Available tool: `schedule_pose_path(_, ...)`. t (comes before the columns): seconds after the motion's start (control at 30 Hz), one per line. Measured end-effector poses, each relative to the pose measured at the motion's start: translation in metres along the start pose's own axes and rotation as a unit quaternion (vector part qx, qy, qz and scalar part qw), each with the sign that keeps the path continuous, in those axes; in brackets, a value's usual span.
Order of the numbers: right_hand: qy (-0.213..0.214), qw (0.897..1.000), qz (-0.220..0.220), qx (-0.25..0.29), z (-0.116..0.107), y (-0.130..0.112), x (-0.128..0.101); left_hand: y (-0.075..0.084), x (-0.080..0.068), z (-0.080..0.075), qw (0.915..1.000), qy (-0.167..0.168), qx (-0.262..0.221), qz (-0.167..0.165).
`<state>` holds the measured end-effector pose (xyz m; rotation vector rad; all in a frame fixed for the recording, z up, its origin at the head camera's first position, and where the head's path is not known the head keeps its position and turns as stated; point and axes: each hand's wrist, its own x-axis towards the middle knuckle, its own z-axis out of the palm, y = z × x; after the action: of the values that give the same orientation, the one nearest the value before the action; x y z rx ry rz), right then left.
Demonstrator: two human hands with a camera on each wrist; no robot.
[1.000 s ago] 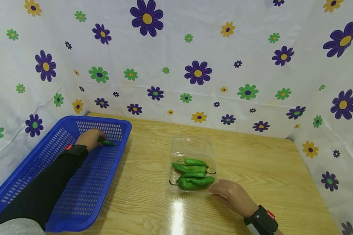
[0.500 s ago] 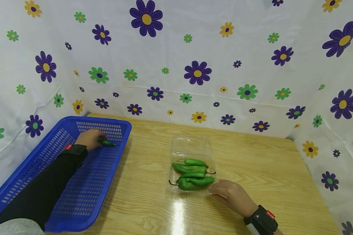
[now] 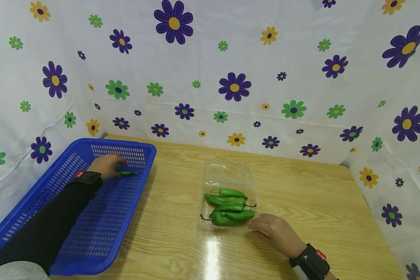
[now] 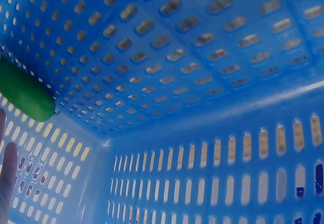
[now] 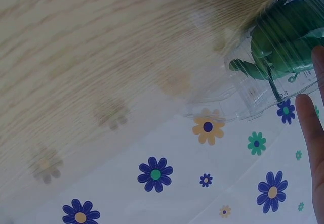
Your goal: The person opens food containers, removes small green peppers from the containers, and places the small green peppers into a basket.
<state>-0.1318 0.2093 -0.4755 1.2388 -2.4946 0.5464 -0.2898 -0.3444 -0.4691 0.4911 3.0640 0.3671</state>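
Green pepper [image 3: 127,173], probably light, firm, slick and best pinched mid-body, lies in the basket [image 3: 94,229] at far left beside the left hand [image 3: 107,166], its grip untellable, while the right hand's [image 3: 274,233] extended fingers touch the box [image 3: 227,184].

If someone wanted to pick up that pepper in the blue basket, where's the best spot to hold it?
Probably the middle of the green pepper, pinched across its narrow width, coming from above. It is long and slender, one tip towards the right wall of the blue basket; the open top leaves room, while the wall may crowd that end.
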Motion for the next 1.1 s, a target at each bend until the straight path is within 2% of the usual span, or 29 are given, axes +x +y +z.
schedule_pose_path(0.3, -0.004, 1.0, -0.002, -0.001, -0.001, -0.001, 0.001, -0.004, -0.002, -0.001, 0.9998, -0.008, 0.011, 0.016)
schedule_pose_path(0.5, -0.007, 1.0, -0.001, -0.001, -0.002, -0.001, 0.001, -0.002, -0.002, -0.011, 0.9996, -0.022, 0.013, 0.015)
schedule_pose_path(0.63, -0.009, 1.0, -0.003, 0.001, -0.002, -0.001, 0.001, 0.004, -0.001, -0.023, 0.9991, -0.041, 0.001, 0.011)
schedule_pose_path(0.77, -0.008, 1.0, -0.006, 0.003, -0.001, 0.0, 0.001, 0.024, 0.002, -0.04, 0.9975, -0.067, -0.006, 0.024)
schedule_pose_path(0.9, -0.008, 1.0, -0.008, 0.002, 0.0, 0.0, 0.001, 0.054, 0.005, -0.057, 0.9944, -0.086, 0.037, 0.05)
schedule_pose_path(1.1, -0.01, 1.0, -0.002, 0.002, -0.001, 0.0, 0.001, 0.094, 0.006, -0.076, 0.9901, -0.06, 0.086, 0.092)
